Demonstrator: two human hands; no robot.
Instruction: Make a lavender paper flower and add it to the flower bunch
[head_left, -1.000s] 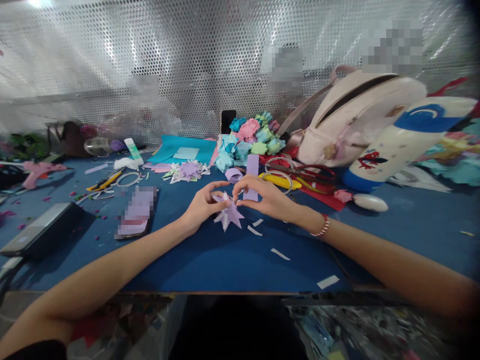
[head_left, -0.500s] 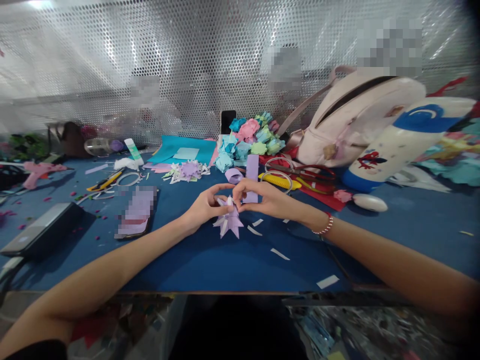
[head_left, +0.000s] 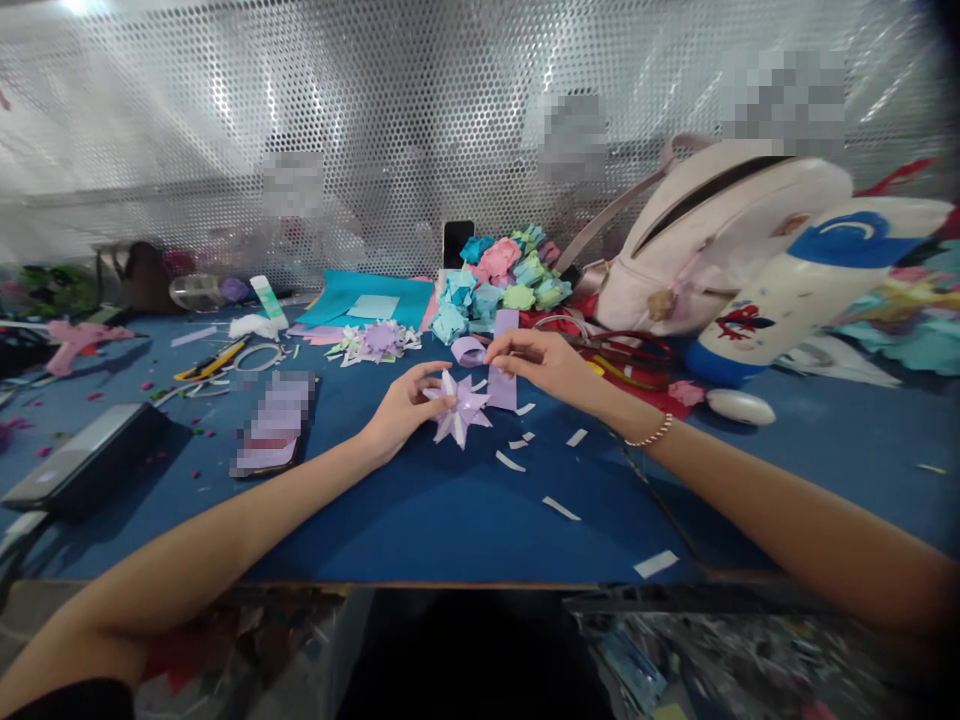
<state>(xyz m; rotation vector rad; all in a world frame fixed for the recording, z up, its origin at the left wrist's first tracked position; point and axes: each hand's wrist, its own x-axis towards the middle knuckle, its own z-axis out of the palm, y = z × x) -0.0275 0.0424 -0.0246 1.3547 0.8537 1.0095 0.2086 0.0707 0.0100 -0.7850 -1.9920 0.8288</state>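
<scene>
- Legible text, brands or numbers: none.
- White rounded plastic bottle with blue ends [head_left: 795, 285], 3 o'clock from the view's centre: red-and-dark printed figure and blue-and-white curved motif on the body; lettering unreadable.
- White-and-green cylindrical tube [head_left: 268, 301], between 9 and 10 o'clock: markings too small to read.
- Flat, dark-edged phone with lilac screen [head_left: 279, 422], between 8 and 9 o'clock: display pixelated, unreadable.
- Silver perforated metal wall [head_left: 420, 110]: pixelated grey patches [head_left: 574, 138] at 10, 1 and 2 o'clock, unreadable.

left hand [head_left: 405, 412] holds a purple paper star [head_left: 466, 410].
</scene>
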